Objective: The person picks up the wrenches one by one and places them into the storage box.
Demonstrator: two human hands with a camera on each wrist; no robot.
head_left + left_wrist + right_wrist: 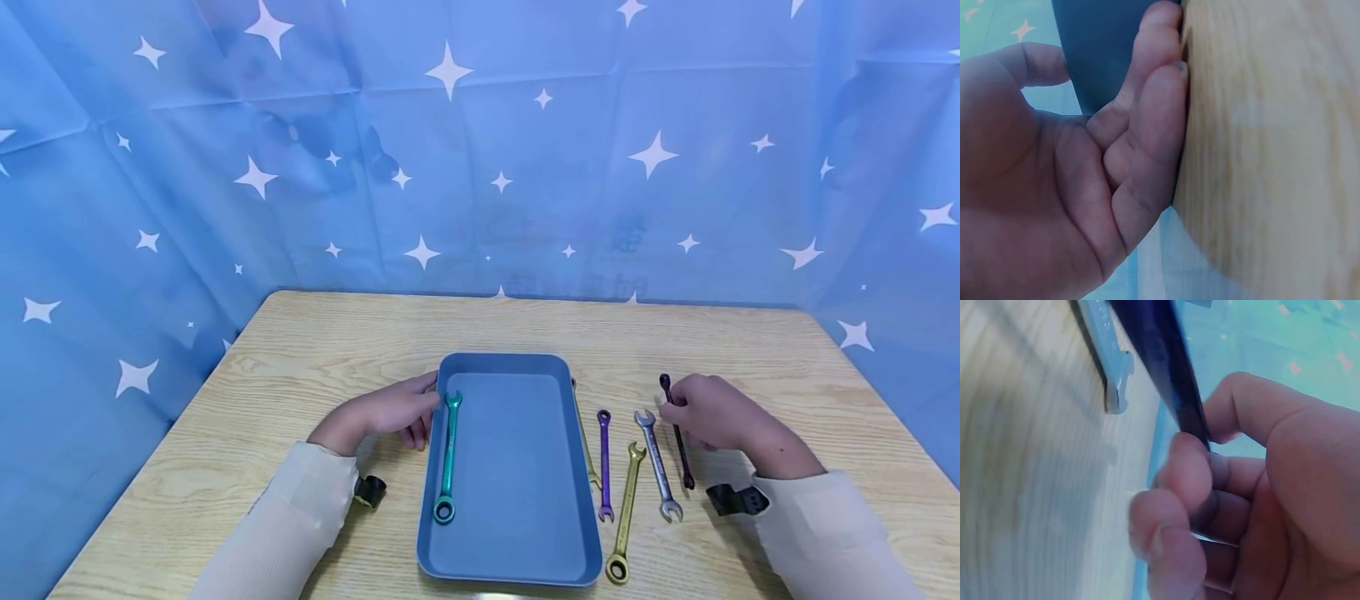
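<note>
Toward the desk's (pixel 757 342) right edge, the right hand (pixel 712 410) pinches a dark wrench (pixel 680 448) beside the silver wrench (pixel 657 462). The left hand (pixel 390 412) touches the tray's (pixel 517 467) left side, its grip unclear.

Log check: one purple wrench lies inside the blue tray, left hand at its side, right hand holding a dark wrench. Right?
No: the wrench inside the blue tray is green, not purple, per the head view. The rest stands: left hand at the tray's side, right hand holding a dark wrench.
</note>
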